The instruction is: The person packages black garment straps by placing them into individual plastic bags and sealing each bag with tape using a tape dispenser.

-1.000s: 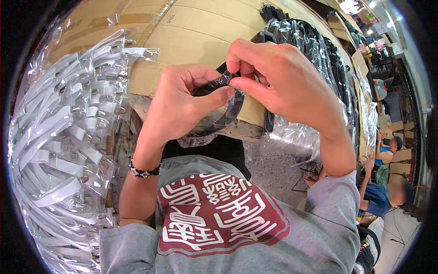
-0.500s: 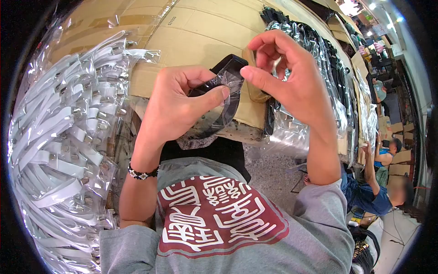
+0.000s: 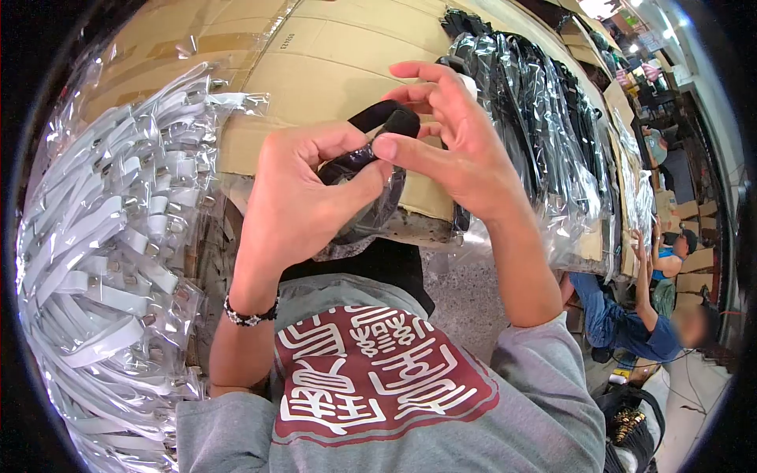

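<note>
My left hand (image 3: 296, 197) grips a coiled black strap (image 3: 378, 122) that sits partly inside a clear plastic bag (image 3: 371, 209). My right hand (image 3: 453, 146) is against the strap's upper end, thumb and forefinger pinching at the bag's mouth, the other fingers spread. Both hands are held above the edge of a cardboard-covered table (image 3: 339, 55). A beaded bracelet (image 3: 251, 315) is on my left wrist.
A big heap of bagged white straps (image 3: 110, 236) fills the left side. Bagged black straps (image 3: 536, 134) lie piled along the right of the table. At the lower right another person in blue (image 3: 631, 327) bends near the floor.
My right hand opened and lifted off the bag, then came back down onto the strap's end. The black strap now sticks out higher above my left thumb.
</note>
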{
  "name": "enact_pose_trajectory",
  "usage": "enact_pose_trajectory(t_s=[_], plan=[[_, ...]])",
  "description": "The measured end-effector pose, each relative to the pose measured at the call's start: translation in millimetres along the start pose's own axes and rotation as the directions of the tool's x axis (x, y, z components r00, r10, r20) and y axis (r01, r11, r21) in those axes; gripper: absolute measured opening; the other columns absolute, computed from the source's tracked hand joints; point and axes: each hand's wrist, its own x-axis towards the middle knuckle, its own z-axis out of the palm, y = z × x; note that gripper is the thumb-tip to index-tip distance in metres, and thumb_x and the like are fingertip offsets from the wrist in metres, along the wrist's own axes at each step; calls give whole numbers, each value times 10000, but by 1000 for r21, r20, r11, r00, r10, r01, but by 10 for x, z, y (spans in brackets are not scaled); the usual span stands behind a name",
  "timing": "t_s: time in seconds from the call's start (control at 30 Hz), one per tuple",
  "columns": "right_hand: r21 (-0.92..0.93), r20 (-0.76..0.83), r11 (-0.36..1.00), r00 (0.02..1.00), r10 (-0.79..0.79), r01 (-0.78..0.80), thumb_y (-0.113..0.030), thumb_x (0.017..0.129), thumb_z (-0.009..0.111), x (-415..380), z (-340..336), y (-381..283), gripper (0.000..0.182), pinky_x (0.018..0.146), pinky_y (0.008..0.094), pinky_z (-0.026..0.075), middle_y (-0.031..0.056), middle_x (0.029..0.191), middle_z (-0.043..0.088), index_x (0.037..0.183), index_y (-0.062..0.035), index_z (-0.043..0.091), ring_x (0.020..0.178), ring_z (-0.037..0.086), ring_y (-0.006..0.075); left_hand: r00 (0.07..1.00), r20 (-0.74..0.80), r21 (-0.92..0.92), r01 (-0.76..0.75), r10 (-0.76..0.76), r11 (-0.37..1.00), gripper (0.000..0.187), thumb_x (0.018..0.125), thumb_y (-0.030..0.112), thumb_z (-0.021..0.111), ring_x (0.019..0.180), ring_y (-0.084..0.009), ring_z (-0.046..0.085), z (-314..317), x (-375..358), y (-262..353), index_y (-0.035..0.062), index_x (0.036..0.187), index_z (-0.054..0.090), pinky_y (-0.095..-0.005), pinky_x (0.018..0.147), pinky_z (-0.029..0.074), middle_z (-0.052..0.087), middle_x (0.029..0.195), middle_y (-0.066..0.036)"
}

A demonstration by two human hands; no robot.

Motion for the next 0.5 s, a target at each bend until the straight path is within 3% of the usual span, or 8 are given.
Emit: enact_pose_trajectory(t_s=[0.13,0.23,0.33,0.37,0.47,0.5], plan=[[192,-117,980,993,-21,44,-314,827,821,-63,49,20,693,901,298,443,88,1200,593,1370,-60,473,1093,553,152,999,-35,-128,6,-11,992,82,859,18,732,721,-50,602,12,17,-49,-51,889,700,-211,656,476,711,803,-39],[233,-334,972,941,44,37,-236,932,681,-139,-6,-68,417,874,240,441,60,1111,644,1258,-4,566,973,596,101,999,-41,-207,1,-9,978,93,861,11,739,720,-52,614,-87,-11,-54,-61,906,701,-207,646,483,717,809,-49],[284,-206,955,967,150,-88,-222,911,741,-234,-13,-35,282,706,186,430,15,905,663,1045,15,667,827,571,47,999,-31,-243,-2,-6,970,89,872,-9,735,754,-69,637,-139,-19,-45,-69,927,701,-211,668,494,723,843,-68],[309,-235,949,963,135,-58,-213,900,753,-235,108,-46,232,601,175,404,-28,787,646,952,5,694,695,546,12,1000,-24,-251,-1,-6,968,87,876,-14,733,764,-75,642,-135,-18,-42,-71,933,701,-212,674,496,724,852,-73],[358,-202,928,963,179,-97,-212,887,770,-239,291,-21,247,555,160,379,-31,808,648,970,5,686,649,528,1,1000,-15,-270,-28,25,962,93,870,-23,735,784,-77,641,-106,-21,-51,-63,948,704,-217,701,503,726,878,-76],[387,-194,922,975,105,-22,-219,874,786,-208,324,59,264,516,154,358,-33,800,647,976,3,686,604,507,-12,1000,-6,-245,-27,26,969,101,871,-21,736,790,-82,644,-98,-23,-58,-60,959,706,-219,715,506,727,882,-76]])
